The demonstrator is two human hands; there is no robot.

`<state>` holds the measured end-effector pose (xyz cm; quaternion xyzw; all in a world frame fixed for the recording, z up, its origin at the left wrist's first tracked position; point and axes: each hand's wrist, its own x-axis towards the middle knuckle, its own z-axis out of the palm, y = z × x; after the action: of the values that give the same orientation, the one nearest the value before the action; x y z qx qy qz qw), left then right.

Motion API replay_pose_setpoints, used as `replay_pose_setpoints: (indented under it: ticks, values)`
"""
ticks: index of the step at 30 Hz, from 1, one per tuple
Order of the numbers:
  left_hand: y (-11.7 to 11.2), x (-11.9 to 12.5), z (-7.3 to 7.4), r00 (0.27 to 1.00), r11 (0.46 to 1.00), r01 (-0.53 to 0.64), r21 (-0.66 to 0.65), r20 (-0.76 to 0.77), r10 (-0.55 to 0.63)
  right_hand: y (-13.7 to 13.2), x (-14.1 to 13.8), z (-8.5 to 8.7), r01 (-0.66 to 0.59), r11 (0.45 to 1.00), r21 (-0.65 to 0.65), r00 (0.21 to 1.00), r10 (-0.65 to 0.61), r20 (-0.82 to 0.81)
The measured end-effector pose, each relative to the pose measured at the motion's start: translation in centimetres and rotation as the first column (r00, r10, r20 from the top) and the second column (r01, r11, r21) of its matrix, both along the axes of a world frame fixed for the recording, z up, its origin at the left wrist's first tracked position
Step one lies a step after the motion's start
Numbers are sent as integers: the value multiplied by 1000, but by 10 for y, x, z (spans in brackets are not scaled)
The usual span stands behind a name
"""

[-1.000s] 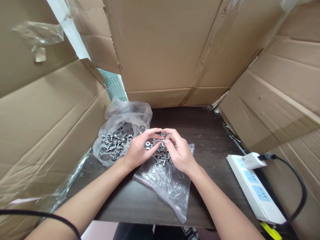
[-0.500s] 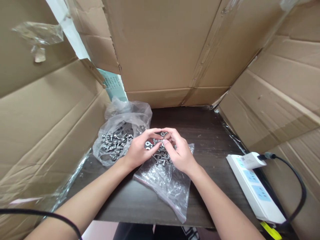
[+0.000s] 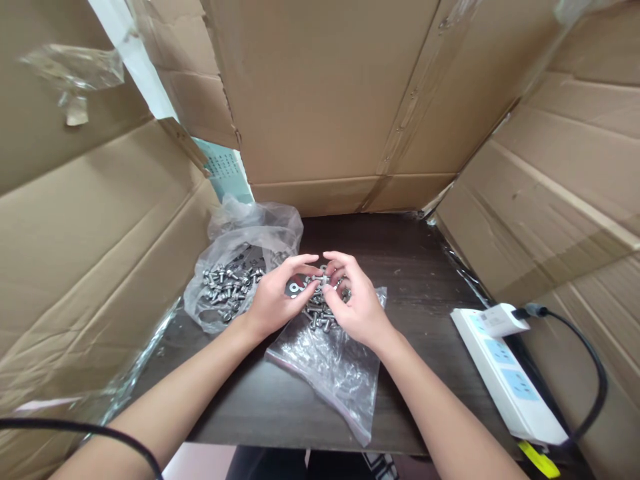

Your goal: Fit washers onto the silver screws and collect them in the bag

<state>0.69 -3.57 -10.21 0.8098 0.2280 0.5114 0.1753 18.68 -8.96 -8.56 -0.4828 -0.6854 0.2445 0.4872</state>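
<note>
Your left hand [image 3: 275,293] and right hand [image 3: 360,303] meet at the middle, each appearing to pinch the same small metal bolt [image 3: 320,279] between thumb and fingers. Your index fingertips, touching a moment ago, now stand apart, and the bolt shows more plainly between them; that suggests you are adjusting your hold and the work on this piece is unfinished. The bolt lies roughly sideways, silvery and shiny, held above a loose pile of bolts [image 3: 317,315]; its finer detail is too small to tell. Pale washers [image 3: 294,288] lie beside your left thumb. The pile sits at the far end of a clear zip bag [image 3: 345,377], spread flat on the dark table [image 3: 420,267]. Further left, an open plastic bag [image 3: 193,297] holds more bolts [image 3: 227,293]; well to the right is a white power strip [image 3: 513,380].
</note>
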Motion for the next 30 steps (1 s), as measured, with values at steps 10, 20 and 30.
replay_pose_setpoints:
  ticks: [10, 20, 30]
  values:
    - [0, 0, -1, 1000, 1000, 4, 5, -2, -4, 2, 2, 0, 9, 999, -31, 1000, -9, 10]
    - [0, 1, -1, 999, 999, 27, 20, -17, -27, 0, 3, 3, -30, 995, -96, 999, 28, -22]
    - [0, 1, -1, 1000, 1000, 14, 18, -10, -14, -1, 1, 3, -46, 997, -55, 999, 45, -22]
